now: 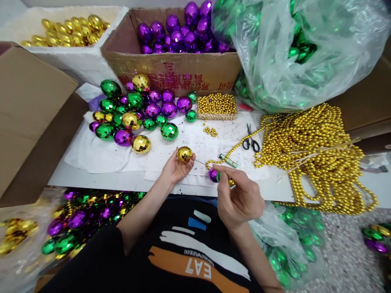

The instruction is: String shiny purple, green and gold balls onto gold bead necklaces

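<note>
My left hand (pixel 180 167) is closed around a shiny gold faceted ball (pixel 185 154), held above the white cloth. A thin needle (pixel 200 162) runs between this ball and the fingertips of my right hand (pixel 240 195). The right thumb and forefinger are pinched on it. Whether its tip is inside the ball I cannot tell. Just beyond the right fingers lies a small purple ball (pixel 213 175), with bits of green and gold beside it, partly hidden by the hand. A gold bead string (pixel 233 151) trails from there toward the right.
Loose faceted balls (pixel 131 120) cover the cloth's left side. Behind stand a cardboard box (pixel 171 71) of purple balls, a gold bead tray (pixel 216 117) and a bulging plastic bag (pixel 275 73). Black scissors (pixel 251 142) lie near a heap of gold bead strands (pixel 311 150).
</note>
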Demonstrator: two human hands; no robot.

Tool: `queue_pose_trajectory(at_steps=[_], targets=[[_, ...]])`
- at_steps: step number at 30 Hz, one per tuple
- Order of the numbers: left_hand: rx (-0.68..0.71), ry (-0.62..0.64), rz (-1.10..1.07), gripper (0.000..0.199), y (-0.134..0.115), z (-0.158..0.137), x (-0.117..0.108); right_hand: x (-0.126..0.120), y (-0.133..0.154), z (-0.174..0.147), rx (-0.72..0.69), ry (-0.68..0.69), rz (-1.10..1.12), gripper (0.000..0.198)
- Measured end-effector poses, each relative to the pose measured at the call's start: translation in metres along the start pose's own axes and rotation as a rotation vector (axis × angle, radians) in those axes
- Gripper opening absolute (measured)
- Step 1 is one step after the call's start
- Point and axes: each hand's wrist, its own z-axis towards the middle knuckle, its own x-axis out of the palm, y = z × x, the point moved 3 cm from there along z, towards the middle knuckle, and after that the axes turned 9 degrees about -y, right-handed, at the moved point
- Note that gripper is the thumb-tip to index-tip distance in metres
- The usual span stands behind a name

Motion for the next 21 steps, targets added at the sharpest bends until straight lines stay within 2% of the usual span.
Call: queue_pose_trajectory(at_steps=[8, 14, 21], targets=[[0.023, 0.009, 0.019, 0.053, 0.002, 0.001, -0.001, 0.006, 0.004, -0.001, -0.055, 0.067, -0.091, 0.033], [0.085, 0.022, 0.066, 0.051, 0.000, 0.006, -0.008, 0.017, 0.005, -0.008, -0.215, 0.150, -0.062, 0.035], [0.101, 0.023, 0.066, 0.054, 0.000, 0.007, -0.009, 0.033, 0.000, -0.020, -0.305, 0.190, -0.112, 0.026]])
